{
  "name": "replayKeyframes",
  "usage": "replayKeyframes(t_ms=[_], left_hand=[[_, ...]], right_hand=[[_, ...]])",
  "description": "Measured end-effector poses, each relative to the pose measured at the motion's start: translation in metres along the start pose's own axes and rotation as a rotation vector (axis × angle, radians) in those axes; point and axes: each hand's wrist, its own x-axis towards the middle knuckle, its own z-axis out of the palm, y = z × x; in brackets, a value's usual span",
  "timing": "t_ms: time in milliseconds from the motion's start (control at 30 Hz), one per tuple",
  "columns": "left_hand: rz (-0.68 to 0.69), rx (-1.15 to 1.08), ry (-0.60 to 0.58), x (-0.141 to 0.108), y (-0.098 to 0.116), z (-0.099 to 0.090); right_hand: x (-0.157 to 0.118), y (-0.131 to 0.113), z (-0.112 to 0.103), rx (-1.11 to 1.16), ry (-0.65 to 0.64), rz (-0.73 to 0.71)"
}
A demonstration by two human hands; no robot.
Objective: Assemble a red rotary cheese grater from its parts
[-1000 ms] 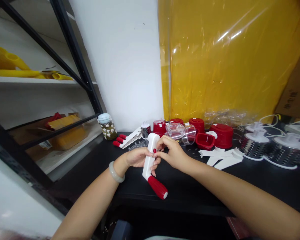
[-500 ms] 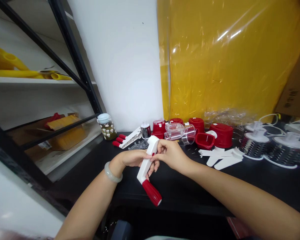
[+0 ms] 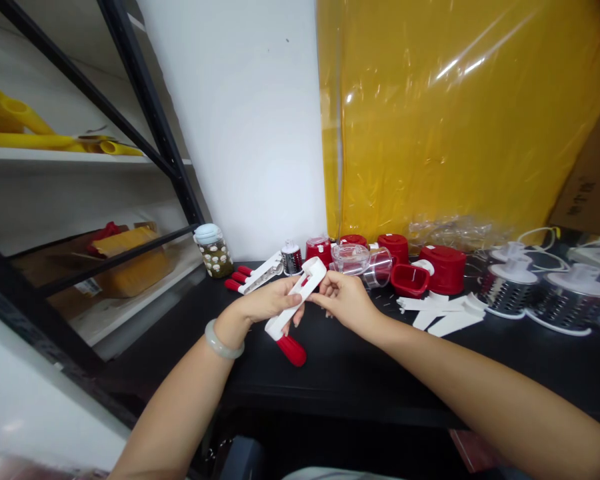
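My left hand [image 3: 275,300] is closed around a crank handle [image 3: 286,316], a white arm with a red knob [image 3: 293,350] at its lower end. The handle slants up to the right over the black table, its slotted, hollow side now in view, with a bit of red showing in the slot. Close beside the upper part of the arm is my right hand [image 3: 347,303], its thumb and fingers bunched together. Whether those fingertips hold a small piece or touch the handle is unclear.
Behind the hands stand red housings [image 3: 443,269], clear plastic cups [image 3: 350,257] and a small grater drum [image 3: 291,259]. More red-knobbed handles [image 3: 260,275] lie left, near a lidded jar [image 3: 214,252]. White flat parts [image 3: 445,312] and large grater drums [image 3: 575,300] are at right.
The handle has been turned over so its hollow side shows, and its red knob has moved up and left. My right hand's fingers have come off the middle of the arm, moving slightly right.
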Motion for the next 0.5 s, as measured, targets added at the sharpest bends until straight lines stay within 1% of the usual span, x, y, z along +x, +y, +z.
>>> replayKeyframes(t_ms=[133,300,400,500], left_hand=[[0.026,0.101,0.191,-0.002,0.005,0.000],[-0.010,0.405,0.371,-0.007,0.012,0.004],[-0.085,0.503,0.385,-0.008,0.016,0.014],[-0.146,0.543,0.352,-0.005,0.017,0.023]], right_hand=[[0.001,-0.003,-0.004,-0.087,0.026,-0.062],[0.000,-0.018,-0.015,-0.169,0.040,-0.194],[-0.003,-0.029,-0.025,-0.204,0.061,-0.287],[-0.008,-0.032,-0.032,-0.428,0.072,-0.465]])
